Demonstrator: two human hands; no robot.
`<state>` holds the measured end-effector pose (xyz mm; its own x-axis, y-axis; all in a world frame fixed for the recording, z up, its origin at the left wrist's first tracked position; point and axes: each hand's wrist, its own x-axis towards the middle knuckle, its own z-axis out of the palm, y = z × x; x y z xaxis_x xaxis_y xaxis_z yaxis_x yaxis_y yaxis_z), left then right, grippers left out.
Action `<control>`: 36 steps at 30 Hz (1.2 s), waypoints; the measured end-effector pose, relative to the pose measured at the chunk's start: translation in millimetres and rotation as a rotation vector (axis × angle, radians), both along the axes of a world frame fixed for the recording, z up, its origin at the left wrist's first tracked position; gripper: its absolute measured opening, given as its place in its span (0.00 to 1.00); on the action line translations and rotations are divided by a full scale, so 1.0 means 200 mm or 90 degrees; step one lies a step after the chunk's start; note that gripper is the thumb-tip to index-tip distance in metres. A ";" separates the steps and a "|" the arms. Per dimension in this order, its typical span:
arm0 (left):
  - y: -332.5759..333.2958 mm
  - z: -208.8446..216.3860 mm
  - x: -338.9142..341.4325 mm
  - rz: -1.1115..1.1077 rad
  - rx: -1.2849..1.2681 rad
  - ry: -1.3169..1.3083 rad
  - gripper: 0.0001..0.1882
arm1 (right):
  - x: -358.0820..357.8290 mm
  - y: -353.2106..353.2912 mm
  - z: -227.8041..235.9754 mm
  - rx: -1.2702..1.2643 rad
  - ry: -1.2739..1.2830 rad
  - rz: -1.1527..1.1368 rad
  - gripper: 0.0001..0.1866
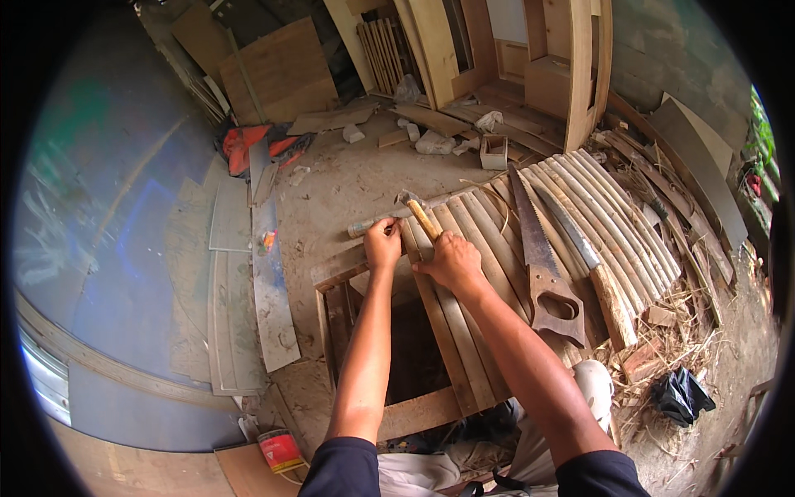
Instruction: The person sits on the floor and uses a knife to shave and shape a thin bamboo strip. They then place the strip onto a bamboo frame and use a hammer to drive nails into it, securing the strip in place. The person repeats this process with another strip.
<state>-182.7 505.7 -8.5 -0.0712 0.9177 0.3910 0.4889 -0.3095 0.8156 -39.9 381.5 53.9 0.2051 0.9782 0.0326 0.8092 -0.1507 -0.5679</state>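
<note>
My right hand [454, 263] is wrapped round the wooden handle of a hammer [424, 219], whose head lies beyond the knuckles, over the far ends of the slats. Close by on the left, my left hand [381, 244] is closed in a pinch at the far end of the leftmost slat [436, 319]. What its fingertips hold is too small to make out. Several slats lie side by side across a wooden frame [422, 412], whose left part is uncovered. On the slats to the right rest a handsaw [542, 257] and a long blade with a rough wooden handle [614, 311].
A small cylindrical container [359, 229] lies just left of my left hand. Wood scraps and shavings [662, 335] litter the right side, near a black plastic bag [682, 396]. A red tin [281, 451] stands lower left. Wooden cabinet frames [571, 74] stand at the back.
</note>
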 end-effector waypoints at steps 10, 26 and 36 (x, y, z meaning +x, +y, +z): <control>-0.03 -0.02 0.03 0.008 0.159 0.083 0.08 | 0.02 -0.01 -0.01 0.067 0.035 -0.008 0.32; -0.05 -0.03 0.04 0.044 0.219 0.143 0.08 | -0.05 -0.04 0.06 0.199 0.133 0.100 0.17; -0.07 -0.01 0.05 0.039 0.205 0.107 0.07 | -0.03 -0.07 0.10 0.156 0.091 0.122 0.15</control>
<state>-172.0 491.2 -11.2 -0.0321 0.7415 0.6702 0.6338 -0.5033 0.5873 -46.2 367.2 74.8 0.0376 0.9660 0.2556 0.7196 0.1513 -0.6777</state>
